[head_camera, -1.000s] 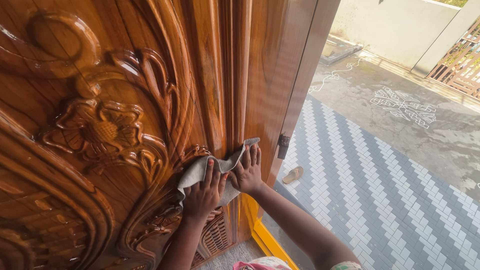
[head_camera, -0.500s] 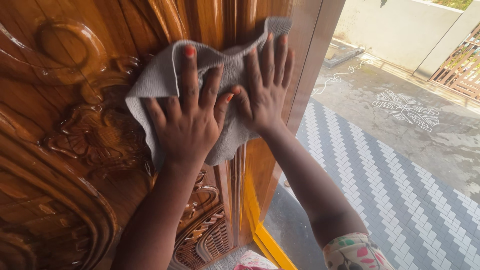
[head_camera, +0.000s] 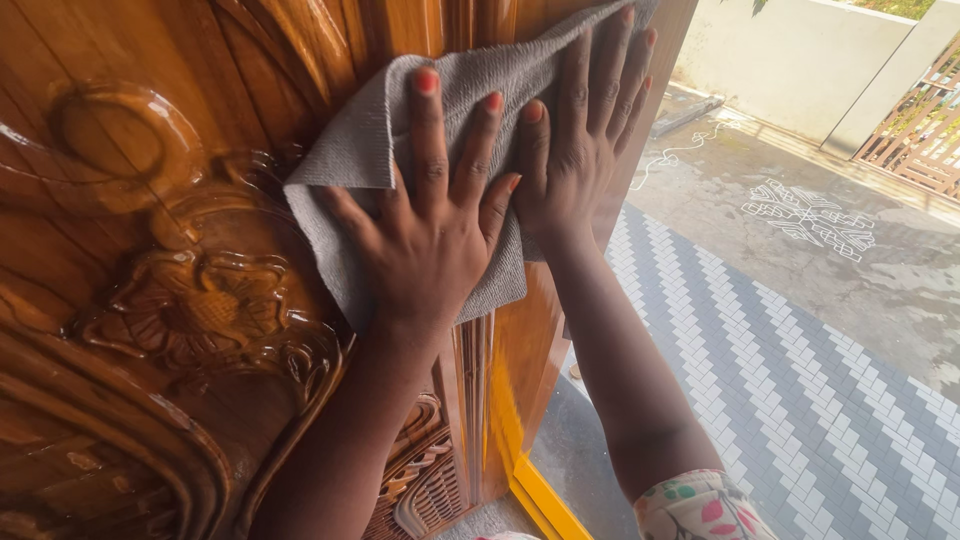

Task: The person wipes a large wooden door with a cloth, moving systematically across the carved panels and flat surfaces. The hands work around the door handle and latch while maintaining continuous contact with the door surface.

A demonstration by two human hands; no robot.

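A grey cloth (head_camera: 360, 150) lies spread flat against a glossy carved wooden door (head_camera: 150, 300). My left hand (head_camera: 435, 225) presses on the cloth with fingers spread, nails painted red. My right hand (head_camera: 580, 140) presses the cloth's right part, fingers pointing up, near the door's outer edge. The two hands sit side by side, thumbs almost touching. A carved flower (head_camera: 205, 305) shows on the door to the left of and below the cloth.
The door stands open onto a patio of grey and white zigzag tiles (head_camera: 800, 400). Beyond is wet concrete with a white chalk floor pattern (head_camera: 808, 215), a pale wall and a slatted gate (head_camera: 915, 135). A yellow strip (head_camera: 540, 495) runs below the door.
Both hands have slid the cloth up the door, from low near the bottom carvings to high up. Since half a second ago they moved slightly further up and right.
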